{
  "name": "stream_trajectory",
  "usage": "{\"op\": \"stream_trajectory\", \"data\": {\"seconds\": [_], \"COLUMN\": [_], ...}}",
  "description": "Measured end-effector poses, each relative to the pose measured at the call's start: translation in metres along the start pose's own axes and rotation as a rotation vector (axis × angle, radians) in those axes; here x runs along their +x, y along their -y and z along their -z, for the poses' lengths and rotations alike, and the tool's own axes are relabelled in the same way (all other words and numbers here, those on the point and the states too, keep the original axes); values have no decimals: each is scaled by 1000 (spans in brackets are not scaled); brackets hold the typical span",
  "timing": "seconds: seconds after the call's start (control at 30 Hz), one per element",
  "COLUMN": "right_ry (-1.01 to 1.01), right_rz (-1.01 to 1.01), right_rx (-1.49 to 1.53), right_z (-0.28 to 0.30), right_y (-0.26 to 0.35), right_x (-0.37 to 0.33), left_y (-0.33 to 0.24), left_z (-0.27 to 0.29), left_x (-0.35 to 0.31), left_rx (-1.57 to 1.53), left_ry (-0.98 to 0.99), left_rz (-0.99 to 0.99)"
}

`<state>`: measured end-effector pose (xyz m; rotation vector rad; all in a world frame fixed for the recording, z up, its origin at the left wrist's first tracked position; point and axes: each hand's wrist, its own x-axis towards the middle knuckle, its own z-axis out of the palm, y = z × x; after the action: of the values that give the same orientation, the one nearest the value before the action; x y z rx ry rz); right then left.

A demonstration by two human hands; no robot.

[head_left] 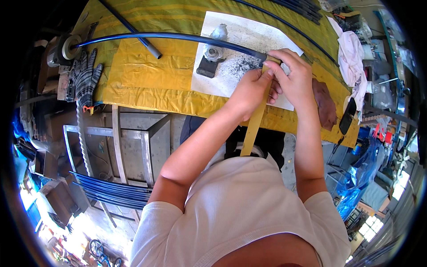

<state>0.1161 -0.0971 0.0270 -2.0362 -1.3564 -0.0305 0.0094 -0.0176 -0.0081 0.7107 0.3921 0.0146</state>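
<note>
A long, glossy dark blue rod (164, 36) runs across the work table from a round spindle at the left to my hands. My right hand (296, 75) is closed around its grey-brown right end, thumb bent toward the fingers. A flat yellow-tan strip (254, 129) passes up from my lap to that end. My left hand (252, 91) pinches the strip close below the rod, its thumb near my right thumb. Whether the strip goes around the rod is hidden by my fingers. Under the rod, a white sheet (231, 84) is scattered with black specks.
A small stand with a grey lump (213, 52) sits on the sheet. The spindle machine (64, 48) and a striped glove (84, 78) are left. More dark rods (302, 33) lie farther back. A brown cloth (324, 104), phone-like black object (348, 116) and pale pink cloth (351, 58) lie right.
</note>
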Motion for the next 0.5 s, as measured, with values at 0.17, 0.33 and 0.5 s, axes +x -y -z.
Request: {"op": "stream_trajectory", "data": {"seconds": [0.17, 0.33, 0.5], "right_ry": [145, 86, -30], "right_rz": [-421, -141, 57], "right_rx": [240, 1, -79], "right_z": [7, 2, -2], "right_y": [19, 10, 9], "right_x": [5, 4, 8], "left_y": [0, -1, -8], "left_z": [2, 3, 3], "left_x": [-3, -2, -7], "left_rx": [-28, -12, 10], "left_ry": [-4, -19, -44], "left_rz": [14, -10, -26]}}
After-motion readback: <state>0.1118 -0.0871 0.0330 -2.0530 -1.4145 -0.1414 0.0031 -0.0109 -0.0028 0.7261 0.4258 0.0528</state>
